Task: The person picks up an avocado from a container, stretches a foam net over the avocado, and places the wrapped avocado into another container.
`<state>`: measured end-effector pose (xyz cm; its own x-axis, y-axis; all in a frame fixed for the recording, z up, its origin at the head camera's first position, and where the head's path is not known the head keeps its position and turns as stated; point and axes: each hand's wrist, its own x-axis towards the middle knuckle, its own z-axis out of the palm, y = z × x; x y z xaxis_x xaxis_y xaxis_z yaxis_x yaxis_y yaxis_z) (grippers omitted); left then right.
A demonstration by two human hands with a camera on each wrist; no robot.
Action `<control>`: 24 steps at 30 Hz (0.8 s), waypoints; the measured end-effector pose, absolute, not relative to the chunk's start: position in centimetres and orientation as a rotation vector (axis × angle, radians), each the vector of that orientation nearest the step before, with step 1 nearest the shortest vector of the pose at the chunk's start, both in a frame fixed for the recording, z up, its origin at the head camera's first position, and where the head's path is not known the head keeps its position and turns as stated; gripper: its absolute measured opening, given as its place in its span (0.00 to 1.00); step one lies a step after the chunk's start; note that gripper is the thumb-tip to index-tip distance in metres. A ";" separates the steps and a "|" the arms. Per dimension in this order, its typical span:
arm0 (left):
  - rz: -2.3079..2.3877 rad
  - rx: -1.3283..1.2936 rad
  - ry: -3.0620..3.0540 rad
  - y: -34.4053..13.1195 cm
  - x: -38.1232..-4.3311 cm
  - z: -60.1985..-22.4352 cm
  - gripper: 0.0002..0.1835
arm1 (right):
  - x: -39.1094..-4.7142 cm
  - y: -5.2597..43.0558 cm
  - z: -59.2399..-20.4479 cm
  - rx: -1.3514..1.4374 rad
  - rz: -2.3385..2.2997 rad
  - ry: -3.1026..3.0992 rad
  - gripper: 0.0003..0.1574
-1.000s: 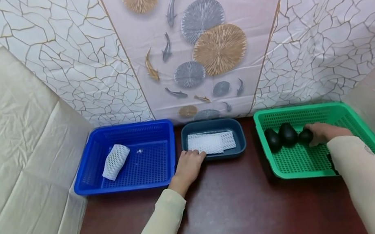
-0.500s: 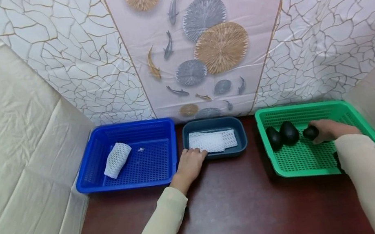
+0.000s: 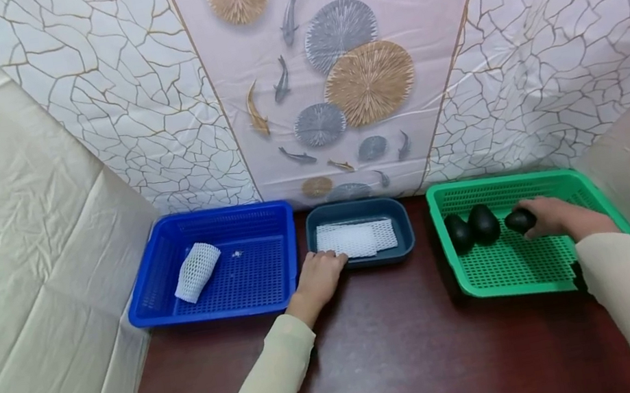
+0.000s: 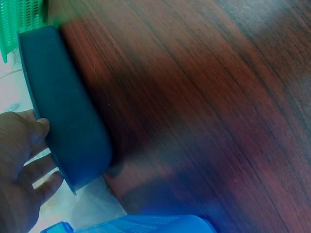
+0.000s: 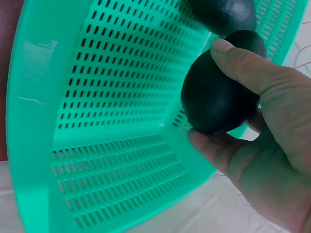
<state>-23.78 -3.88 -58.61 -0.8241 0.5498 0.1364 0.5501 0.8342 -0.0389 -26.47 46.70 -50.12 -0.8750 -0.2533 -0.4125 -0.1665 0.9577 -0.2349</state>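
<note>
At the right, my right hand (image 3: pixel 559 217) holds a dark, smooth avocado (image 5: pixel 216 99) over the green basket (image 3: pixel 518 289), thumb on its upper side and fingers beneath. Two more dark avocados, one at the left wall (image 3: pixel 459 233) and one beside it (image 3: pixel 484 224), lie in that basket. In the middle, my left hand (image 3: pixel 322 277) grips the front left rim of a small dark tray (image 4: pixel 68 104), its thumb against the outer wall. White foam net sleeves (image 3: pixel 353 239) lie flat and overlapping inside the tray.
A blue basket (image 3: pixel 228 312) stands at the left, holding a bulging white foam net (image 3: pixel 198 272) and a small pale scrap. All three containers line the back of the dark wooden table (image 3: pixel 391 350). Cloth walls rise behind and on both sides.
My right hand has shifted slightly right with the avocado, which is now turned so more of its length shows. The left hand stays at the tray rim.
</note>
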 end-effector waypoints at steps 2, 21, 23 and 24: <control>-0.008 -0.867 -2.872 -3.9 -23.8 -58.6 0.13 | -26.1 46.4 -49.7 -0.325 -0.275 2.672 0.45; -0.009 -0.861 -2.859 -3.8 -23.6 -58.4 0.12 | -23.0 40.6 -47.0 -0.500 -0.320 2.821 0.41; -0.007 -0.866 -2.853 -3.8 -23.6 -58.3 0.12 | -22.7 39.7 -46.6 -0.518 -0.333 2.831 0.41; -0.004 -0.868 -2.853 -3.8 -23.6 -58.3 0.12 | -22.5 39.2 -46.4 -0.537 -0.337 2.838 0.41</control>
